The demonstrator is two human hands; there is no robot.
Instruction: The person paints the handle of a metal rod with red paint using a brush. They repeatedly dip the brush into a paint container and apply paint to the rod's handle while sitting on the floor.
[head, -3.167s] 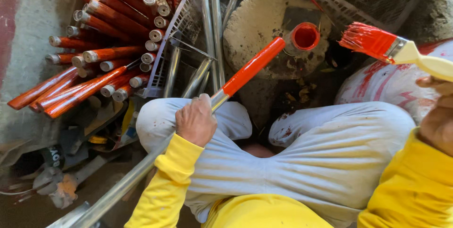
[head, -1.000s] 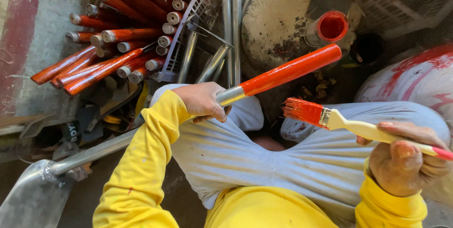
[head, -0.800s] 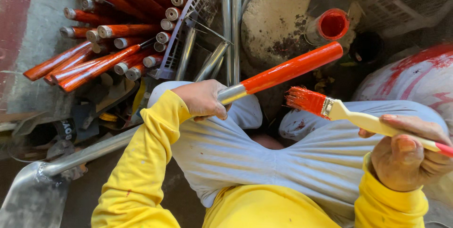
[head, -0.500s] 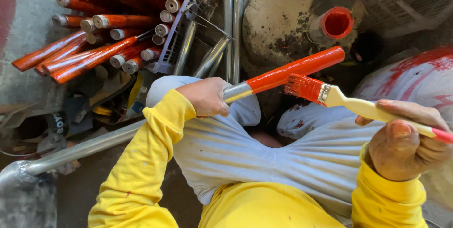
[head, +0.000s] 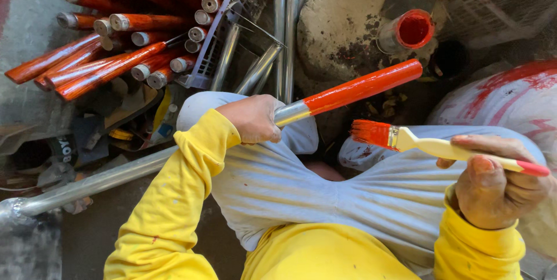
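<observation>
Two hands work at mid-frame: the left hand (head: 253, 119) is clamped round a metal pipe (head: 348, 90) with an orange-painted end, the right hand (head: 493, 184) clasps a paintbrush (head: 406, 139) just below it.

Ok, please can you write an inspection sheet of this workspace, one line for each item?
Surface: grey floor, dirty, paint-stained at the edges.
Job's things: metal pipe with its far end painted orange-red; paintbrush with red bristles apart from the pipe; paint pot holding red paint on a round stone.
Clutter: pile of painted handles; bare metal tubes; plastic basket; scraps by the left knee.
Grippers: left hand grips the pipe; right hand holds the brush handle.
Cables: nothing seen.
Surroundings: paint-smeared white sack on the right.
</observation>
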